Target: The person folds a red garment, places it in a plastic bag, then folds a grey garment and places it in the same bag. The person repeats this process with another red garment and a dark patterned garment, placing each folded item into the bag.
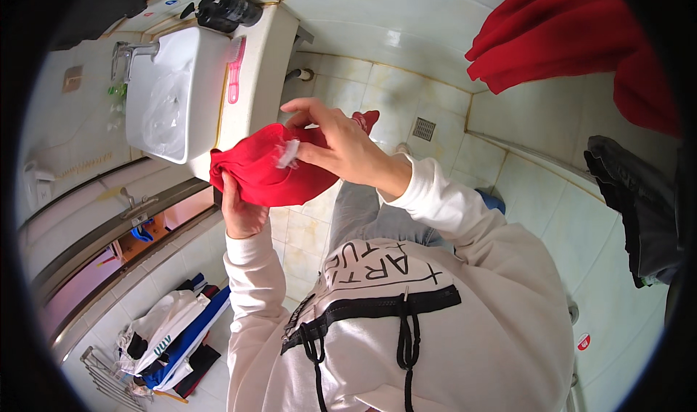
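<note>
A bunched piece of red fabric (256,172) hangs in front of me, close to the washbasin counter. My left hand (242,208) grips its gathered left end, thumb on the near side. On the fabric's face is a fuzzy white tuft (287,154) that looks like lint or fibre. The thumb of my right hand (340,145) touches this tuft, while the index finger is raised apart from it above the fabric's upper edge. Whether the right fingers pinch anything is hard to see. Behind the right hand a red item with white markings (366,121) shows partly.
A white washbasin (190,96) with a metal faucet (130,58) stands at upper left. Beside it are a pink brush (234,74) and black pump bottles (228,12). Red cloth (555,31) and dark clothing (631,210) hang right. Clothes (174,330) hang lower left near a metal rack (109,379).
</note>
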Demonstrator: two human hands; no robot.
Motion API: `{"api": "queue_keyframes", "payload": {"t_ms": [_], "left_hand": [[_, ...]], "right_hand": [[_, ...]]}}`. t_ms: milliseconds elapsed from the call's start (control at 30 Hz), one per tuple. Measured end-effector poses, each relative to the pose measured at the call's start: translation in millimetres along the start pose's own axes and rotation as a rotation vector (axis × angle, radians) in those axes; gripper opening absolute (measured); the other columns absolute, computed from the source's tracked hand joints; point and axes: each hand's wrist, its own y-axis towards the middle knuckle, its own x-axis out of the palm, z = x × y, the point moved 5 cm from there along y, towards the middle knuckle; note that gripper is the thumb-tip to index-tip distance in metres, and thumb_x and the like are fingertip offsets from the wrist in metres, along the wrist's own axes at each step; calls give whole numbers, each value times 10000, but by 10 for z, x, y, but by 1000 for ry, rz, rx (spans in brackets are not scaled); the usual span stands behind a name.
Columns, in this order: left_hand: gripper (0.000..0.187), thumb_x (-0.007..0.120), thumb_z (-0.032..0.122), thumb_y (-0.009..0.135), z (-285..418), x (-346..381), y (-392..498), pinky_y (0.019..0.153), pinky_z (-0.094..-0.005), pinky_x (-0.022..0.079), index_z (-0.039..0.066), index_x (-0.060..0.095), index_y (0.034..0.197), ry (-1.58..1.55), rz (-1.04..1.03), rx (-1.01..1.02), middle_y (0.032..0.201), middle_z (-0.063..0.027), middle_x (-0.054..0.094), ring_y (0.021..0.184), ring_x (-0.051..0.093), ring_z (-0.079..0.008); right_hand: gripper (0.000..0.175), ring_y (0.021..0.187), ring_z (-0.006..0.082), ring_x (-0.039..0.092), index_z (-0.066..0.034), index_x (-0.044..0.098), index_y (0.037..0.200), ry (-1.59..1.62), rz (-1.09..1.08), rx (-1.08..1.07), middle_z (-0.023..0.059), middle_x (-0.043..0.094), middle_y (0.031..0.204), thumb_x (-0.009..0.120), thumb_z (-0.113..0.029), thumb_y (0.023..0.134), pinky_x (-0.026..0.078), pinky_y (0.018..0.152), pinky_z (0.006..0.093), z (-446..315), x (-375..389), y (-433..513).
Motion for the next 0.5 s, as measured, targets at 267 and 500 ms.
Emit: {"api": "queue_keyframes", "payload": {"t_ms": [267,500], "left_hand": [[477,354,294,954,130,208,93,998,-507,364,26,307,1345,-316,-84,-84,1368,-178,364,1229,400,-338],[739,345,598,877,350,228,472,1039,-458,314,38,292,1357,-210,-25,-7,1383,-152,350,1254,369,-317]], "right_hand": [[753,975,235,571,40,448,1209,65,-426,44,153,598,1062,757,-408,689,432,852,332,249,57,6],[498,746,154,608,25,570,1052,65,-394,380,89,649,871,711,-347,753,482,683,274,61,168,78]]}}
